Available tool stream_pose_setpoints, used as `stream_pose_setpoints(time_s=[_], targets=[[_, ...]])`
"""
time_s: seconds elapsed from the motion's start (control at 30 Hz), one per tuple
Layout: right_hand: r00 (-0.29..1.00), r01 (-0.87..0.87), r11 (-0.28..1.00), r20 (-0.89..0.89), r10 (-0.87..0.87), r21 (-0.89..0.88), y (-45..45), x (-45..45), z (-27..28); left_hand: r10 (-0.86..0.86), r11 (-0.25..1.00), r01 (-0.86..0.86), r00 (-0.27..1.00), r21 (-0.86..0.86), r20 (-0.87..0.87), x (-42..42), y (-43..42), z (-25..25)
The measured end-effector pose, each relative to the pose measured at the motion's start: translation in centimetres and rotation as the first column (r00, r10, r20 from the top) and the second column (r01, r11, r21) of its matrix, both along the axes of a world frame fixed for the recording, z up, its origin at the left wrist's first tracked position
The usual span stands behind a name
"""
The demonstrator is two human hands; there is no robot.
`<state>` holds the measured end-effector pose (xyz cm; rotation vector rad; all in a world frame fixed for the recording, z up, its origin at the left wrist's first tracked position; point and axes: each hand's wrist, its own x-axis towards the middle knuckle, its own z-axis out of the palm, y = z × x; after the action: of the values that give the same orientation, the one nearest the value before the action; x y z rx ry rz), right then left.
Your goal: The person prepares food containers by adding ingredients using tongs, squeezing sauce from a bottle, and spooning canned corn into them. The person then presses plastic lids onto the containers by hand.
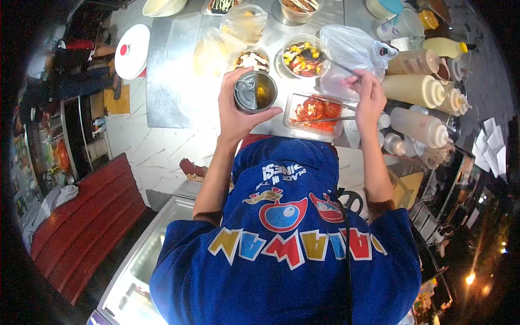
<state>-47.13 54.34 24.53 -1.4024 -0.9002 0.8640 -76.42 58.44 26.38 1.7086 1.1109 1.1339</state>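
Food-stall kitchen: a shiny stainless-steel counter (173, 103) holds clear plastic bowls of topped food (303, 56); to their right stand pale plastic squeeze bottles of sauce (414, 90).

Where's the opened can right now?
In the head view, the can is in the left hand, to the left of the tray of red food.

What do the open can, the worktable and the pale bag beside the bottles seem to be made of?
The can looks like shiny bare metal: its rim and lid gleam. The worktable seems to be smooth gray metal, probably stainless steel, judging by its strong glare. The bag looks like thin, glossy, see-through plastic film, given its creases and highlights.
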Motion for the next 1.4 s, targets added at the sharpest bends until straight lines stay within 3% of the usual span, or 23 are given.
stream_pose_setpoints(time_s=[0.03,0.1,0.3,0.5,0.7,0.9,1.13,1.23,1.4], targets=[[0.971,-0.112,0.993,0.218,0.100,0.043,-0.7,0.1,0.3,0.016,1.000,-0.016,1.000,-0.004,0.016,0.1,0.0,-0.1],[0.750,-0.341,0.938,0.618,0.237,0.054,-1.8,0.7,0.6,0.045,0.999,-0.045,0.998,-0.014,0.047,0.3,0.0,-0.2],[0.636,-0.446,0.889,0.736,0.234,0.102,-2.7,2.4,0.0,0.040,0.998,-0.039,0.999,-0.054,0.028,0.8,-0.1,0.5],[0.726,-0.396,0.901,0.661,0.190,0.177,-2.6,2.3,0.6,0.032,0.997,-0.028,0.998,-0.071,0.048,1.0,-0.1,0.4],[0.768,-0.305,0.946,0.617,0.172,0.115,-1.9,1.3,1.6,-0.022,0.999,0.023,0.999,0.036,-0.027,0.4,0.3,0.5],[0.828,-0.156,0.978,0.557,0.054,0.137,-0.7,-0.4,2.5,-0.053,0.998,0.053,0.999,-0.014,0.009,-0.4,0.5,0.8],[0.594,-0.272,0.960,0.796,0.117,0.062,0.1,-2.3,3.9,-0.088,0.995,0.086,0.995,0.045,0.036,-2.0,0.9,1.1],[0.680,-0.113,0.986,0.733,-0.015,0.125,-1.0,-2.5,5.2,-0.103,0.994,0.101,0.994,0.040,0.048,-3.4,0.9,0.7],[0.770,-0.015,0.994,0.635,-0.060,0.112,-1.8,-4.6,4.8,-0.154,0.988,0.153,0.984,0.022,0.092,-4.3,1.1,0.4]])
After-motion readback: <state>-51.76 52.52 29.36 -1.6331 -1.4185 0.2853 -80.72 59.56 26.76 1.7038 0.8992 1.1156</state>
